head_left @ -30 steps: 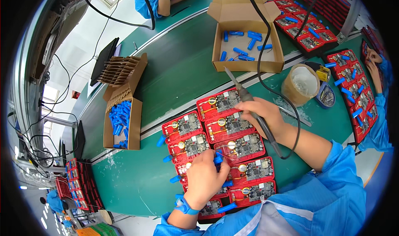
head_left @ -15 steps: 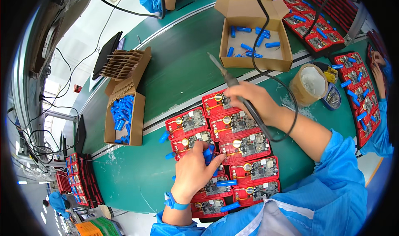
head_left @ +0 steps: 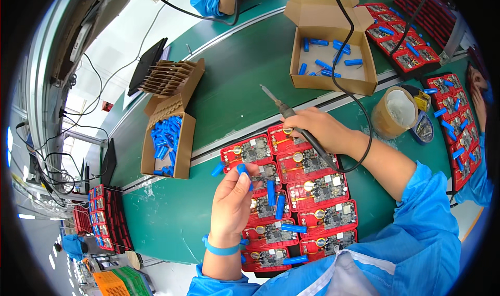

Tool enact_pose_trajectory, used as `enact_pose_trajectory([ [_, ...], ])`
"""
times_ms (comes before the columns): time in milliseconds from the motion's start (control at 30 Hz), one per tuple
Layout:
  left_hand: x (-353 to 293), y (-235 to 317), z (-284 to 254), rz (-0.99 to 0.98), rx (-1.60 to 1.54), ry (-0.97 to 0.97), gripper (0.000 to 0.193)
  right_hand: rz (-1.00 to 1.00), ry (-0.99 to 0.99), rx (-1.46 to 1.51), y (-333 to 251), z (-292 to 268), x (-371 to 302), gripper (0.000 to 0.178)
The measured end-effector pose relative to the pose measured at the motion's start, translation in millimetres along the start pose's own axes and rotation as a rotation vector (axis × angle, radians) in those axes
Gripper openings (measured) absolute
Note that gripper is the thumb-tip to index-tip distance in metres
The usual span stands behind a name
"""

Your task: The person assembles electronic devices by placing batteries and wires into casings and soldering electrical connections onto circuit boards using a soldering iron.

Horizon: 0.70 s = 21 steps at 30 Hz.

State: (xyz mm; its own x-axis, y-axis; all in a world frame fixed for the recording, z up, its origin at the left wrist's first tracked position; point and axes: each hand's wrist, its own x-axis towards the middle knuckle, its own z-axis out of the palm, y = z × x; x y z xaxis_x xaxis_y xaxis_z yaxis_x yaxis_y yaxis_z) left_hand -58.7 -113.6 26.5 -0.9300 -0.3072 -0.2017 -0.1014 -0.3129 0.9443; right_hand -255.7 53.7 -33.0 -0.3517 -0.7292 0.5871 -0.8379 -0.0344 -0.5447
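Note:
Between the thumb and fingers of my left hand (head_left: 230, 205), a small blue cylindrical battery (head_left: 242, 170) is pinched above the left column of boards. My right hand (head_left: 324, 130) is closed round a soldering iron (head_left: 285, 109), its tip pointing up and left over the bench, away from the boards. Below both hands lie two columns of red cases (head_left: 299, 198) with circuit boards (head_left: 325, 187) and round coin cells inside. Other blue batteries, such as one loose battery (head_left: 271, 193), rest on the left column, partly hidden by my left hand.
A carton full of blue batteries (head_left: 190, 151) stands left; an open carton (head_left: 369, 82) with several batteries is at the back. Right are a cardboard tub (head_left: 384, 114), a small blue dish (head_left: 423, 128) and more filled red cases (head_left: 447, 90). The iron's black cable (head_left: 350, 25) hangs across.
My left hand has lifted off the boards with a blue battery, which now shows between its fingertips. My right hand still holds the soldering iron in nearly the same place. The view has shifted slightly.

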Motion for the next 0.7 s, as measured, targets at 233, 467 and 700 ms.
enact_pose_trajectory([
  [233,4,2,19,-0.035,-0.460,-0.090,0.027,-0.003,0.245,0.044,-53,-21,-13,0.035],
  [467,2,-7,44,-0.080,-0.673,-0.142,0.022,0.182,0.234,0.396,-88,-21,-27,0.048],
  [700,-1,-24,54,0.007,-0.479,-0.111,0.021,0.352,0.313,0.598,-99,-22,-30,0.047],
])
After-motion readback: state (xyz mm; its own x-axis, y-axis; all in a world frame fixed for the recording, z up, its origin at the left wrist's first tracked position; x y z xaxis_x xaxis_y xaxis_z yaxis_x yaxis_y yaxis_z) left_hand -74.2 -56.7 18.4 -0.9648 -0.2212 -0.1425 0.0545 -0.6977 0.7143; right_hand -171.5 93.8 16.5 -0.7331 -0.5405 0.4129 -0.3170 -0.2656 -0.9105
